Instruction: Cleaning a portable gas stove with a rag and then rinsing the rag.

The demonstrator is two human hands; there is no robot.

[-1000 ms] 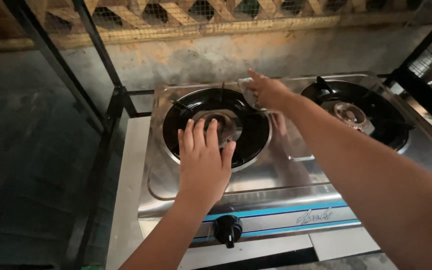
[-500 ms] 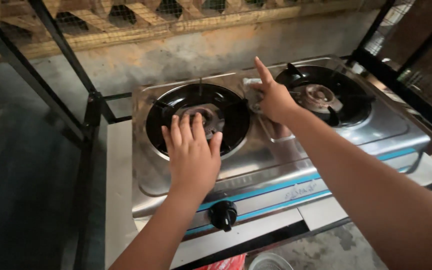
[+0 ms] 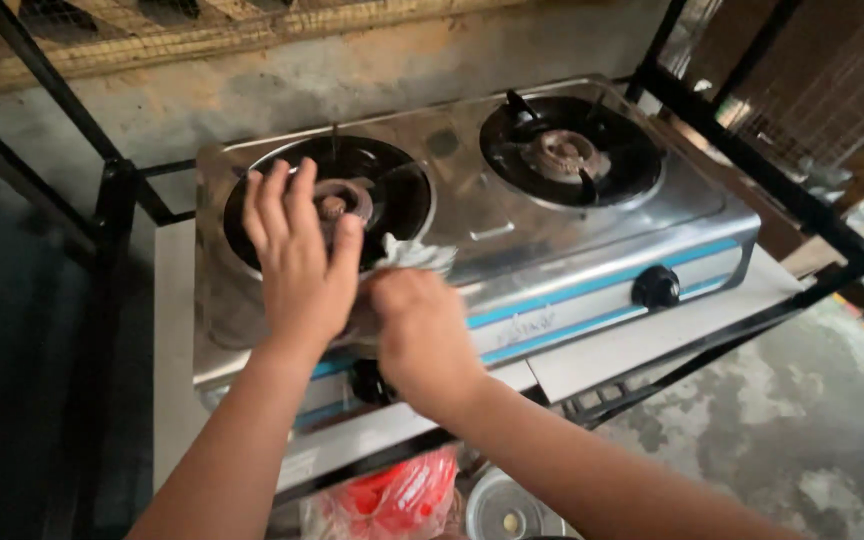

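Two bare hands on a steel two-burner gas stove [image 3: 512, 215] sitting on a table [image 3: 602, 350], left hand [image 3: 297, 255] flat with fingers spread over the left burner [image 3: 337, 200], right hand [image 3: 422, 330] gripping a crumpled whitish cloth [image 3: 414, 254] at the stove's front edge, black knob [image 3: 656, 287] toward the right front corner.

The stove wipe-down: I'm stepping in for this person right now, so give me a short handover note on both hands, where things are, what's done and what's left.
Left hand: open, fingers spread, flat on the two-burner stove at the front rim of the left burner.
Right hand: closed on a small white cloth, pressed to the steel top near the front edge, above the left knob.
Done: cannot tell which areas are already wiped.
Left: likely the right burner side and the front panel by the right knob.
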